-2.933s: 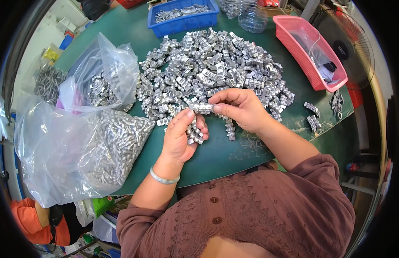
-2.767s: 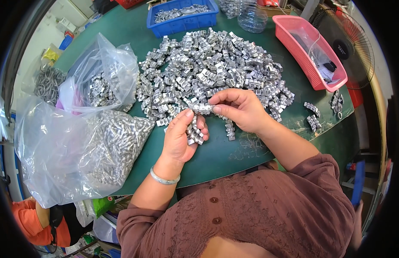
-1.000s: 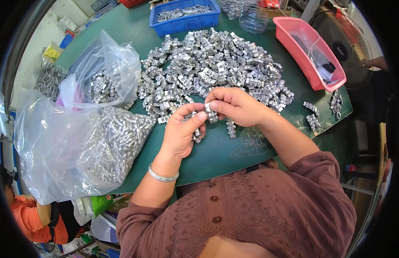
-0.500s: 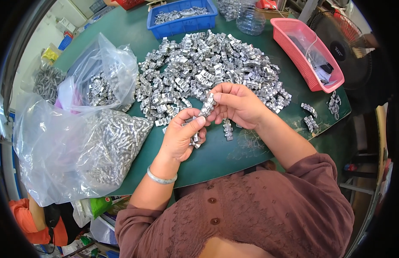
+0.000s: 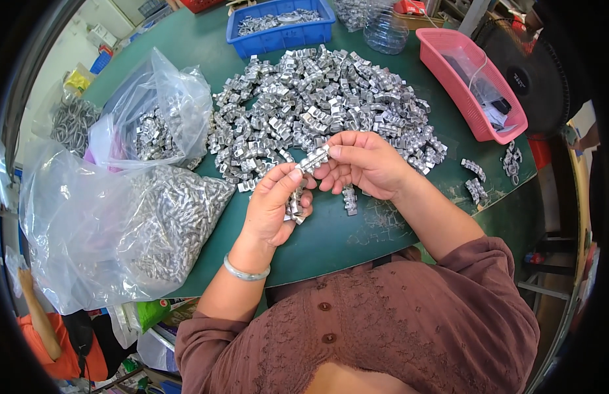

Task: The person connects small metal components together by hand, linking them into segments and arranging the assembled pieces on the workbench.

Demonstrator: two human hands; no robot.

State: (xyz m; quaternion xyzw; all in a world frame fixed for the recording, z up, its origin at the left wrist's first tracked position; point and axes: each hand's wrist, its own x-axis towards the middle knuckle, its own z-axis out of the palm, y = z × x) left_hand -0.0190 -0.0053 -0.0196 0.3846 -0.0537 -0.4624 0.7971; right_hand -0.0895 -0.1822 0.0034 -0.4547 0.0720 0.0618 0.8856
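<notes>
A short, ridged silver metal piece (image 5: 313, 159) is held between my two hands, in front of the big heap. Pinched between thumb and fingers, its left end sits in my left hand (image 5: 270, 207), which wears a pale bangle. More metal pieces (image 5: 294, 202) are tucked in the curled fingers of that hand. My right hand (image 5: 370, 164) grips the upper right end with thumb and forefinger, its other fingers loosely curled. Just below the right hand, a similar metal piece (image 5: 350, 199) lies on the table. Behind both hands spreads a large heap of such metal pieces (image 5: 331, 95).
Clear plastic bags of metal parts (image 5: 176, 217) cover the left of the green table (image 5: 304, 253). A blue bin (image 5: 281, 43) stands at the back, a pink basket (image 5: 472, 92) at the right. Loose pieces (image 5: 474, 180) lie near the right edge. Another person (image 5: 51, 341) is at lower left.
The metal piece between my hands has turned from steep to flatter, its right end still up. At lower left, the other person's arm is now raised, the hand by a clear bag.
</notes>
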